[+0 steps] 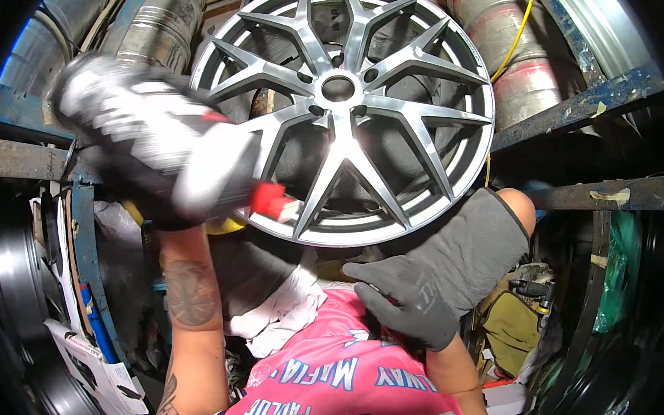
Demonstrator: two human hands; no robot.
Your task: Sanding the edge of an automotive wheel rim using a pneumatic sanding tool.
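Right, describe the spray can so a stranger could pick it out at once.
Start at the big grey multi-spoke alloy wheel filling the upper middle. At its lower left rim, the left hand holds up a blurred black-and-white spray can. Its red nozzle, aimed at the wheel, sets it apart from the grey pipes behind.

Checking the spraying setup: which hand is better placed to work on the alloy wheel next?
Left. The left hand holds the spray can, nozzle beside the wheel; the gloved right hand rests lower, near the pink shirt.
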